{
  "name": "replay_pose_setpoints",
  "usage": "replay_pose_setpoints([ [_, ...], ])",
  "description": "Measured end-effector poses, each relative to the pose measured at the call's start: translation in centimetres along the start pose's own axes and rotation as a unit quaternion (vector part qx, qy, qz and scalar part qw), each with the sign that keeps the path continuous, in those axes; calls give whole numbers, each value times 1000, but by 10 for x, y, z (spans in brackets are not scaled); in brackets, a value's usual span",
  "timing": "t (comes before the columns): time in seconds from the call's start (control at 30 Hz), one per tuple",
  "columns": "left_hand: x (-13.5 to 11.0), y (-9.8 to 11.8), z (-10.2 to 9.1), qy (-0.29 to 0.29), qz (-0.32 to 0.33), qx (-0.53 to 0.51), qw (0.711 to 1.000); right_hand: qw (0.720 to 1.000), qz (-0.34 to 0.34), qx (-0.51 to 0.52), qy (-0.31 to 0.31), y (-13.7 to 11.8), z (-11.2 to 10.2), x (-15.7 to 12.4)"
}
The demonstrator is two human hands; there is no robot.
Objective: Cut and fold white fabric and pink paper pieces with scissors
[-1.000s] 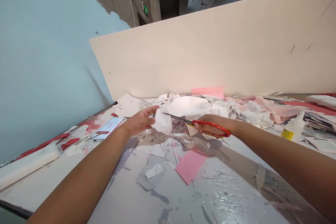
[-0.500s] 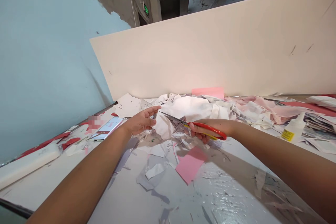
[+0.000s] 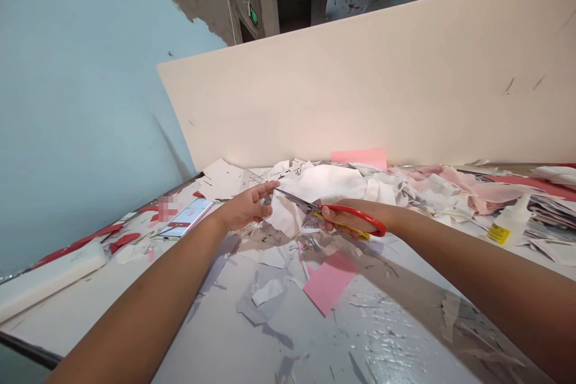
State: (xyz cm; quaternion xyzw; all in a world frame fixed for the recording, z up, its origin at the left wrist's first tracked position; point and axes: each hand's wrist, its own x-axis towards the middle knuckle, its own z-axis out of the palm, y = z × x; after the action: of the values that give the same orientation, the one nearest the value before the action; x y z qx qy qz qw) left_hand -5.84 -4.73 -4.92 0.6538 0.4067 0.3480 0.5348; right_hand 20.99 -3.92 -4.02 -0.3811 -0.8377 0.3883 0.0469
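My right hand (image 3: 339,219) grips a pair of scissors (image 3: 353,211) with a red and a yellow handle loop. Their metal blades point left, toward the fingertips of my left hand (image 3: 249,205). Between the thumb and fingers of that left hand is the edge of a white sheet of paper (image 3: 285,215), which hangs by the blades. The exact pinch is partly hidden. Behind both hands lies a heap of crumpled white paper (image 3: 333,182). A pink paper piece (image 3: 330,283) rests on the table in front of the scissors.
Paper scraps (image 3: 267,293) litter the white table (image 3: 216,342). A phone (image 3: 186,219) and a long white block (image 3: 58,273) lie at left. At right stands a glue bottle (image 3: 506,225) with a yellow label, near stacked papers (image 3: 551,211). A cream panel (image 3: 360,90) rises behind.
The scissors' handle loops have spread apart a little, and the blades look slightly more open. My left hand keeps its place at the white paper. The whole view has shifted slightly.
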Motion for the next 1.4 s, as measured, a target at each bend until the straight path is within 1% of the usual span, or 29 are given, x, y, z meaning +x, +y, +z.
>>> replay_pose_setpoints([
  [0.13,-1,0,0,-5,-9,15,1000,1000,12,-14,-9,1,-2,0],
  [0.33,1,-5,-6,-14,-5,9,1000,998,51,-18,27,2,-4,-1],
  [0.47,1,-4,-6,-13,-6,12,1000,997,71,-13,31,3,-5,-1],
  [0.53,0,-3,-5,-9,-7,13,1000,998,64,9,18,2,-5,-2],
  [0.6,0,-2,-3,-6,-8,12,1000,998,55,32,-8,-1,-3,-3],
  [0.7,-1,-3,-2,-11,-7,5,1000,997,59,41,-33,-6,2,-5],
  [0.87,1,-5,0,-23,-3,-11,1000,998,57,30,-8,-12,4,-5],
  [1.0,2,-5,0,-22,-7,-19,1000,998,47,22,-24,-11,0,-3],
  [1.13,1,-4,1,-22,-7,-23,999,998,24,37,-34,-9,-2,-2],
  [1.3,0,-3,4,-20,-13,-32,999,998,10,51,-25,-9,-1,1],
  [1.4,0,-4,4,-20,-13,-36,999,999,21,49,-12,-9,0,2],
])
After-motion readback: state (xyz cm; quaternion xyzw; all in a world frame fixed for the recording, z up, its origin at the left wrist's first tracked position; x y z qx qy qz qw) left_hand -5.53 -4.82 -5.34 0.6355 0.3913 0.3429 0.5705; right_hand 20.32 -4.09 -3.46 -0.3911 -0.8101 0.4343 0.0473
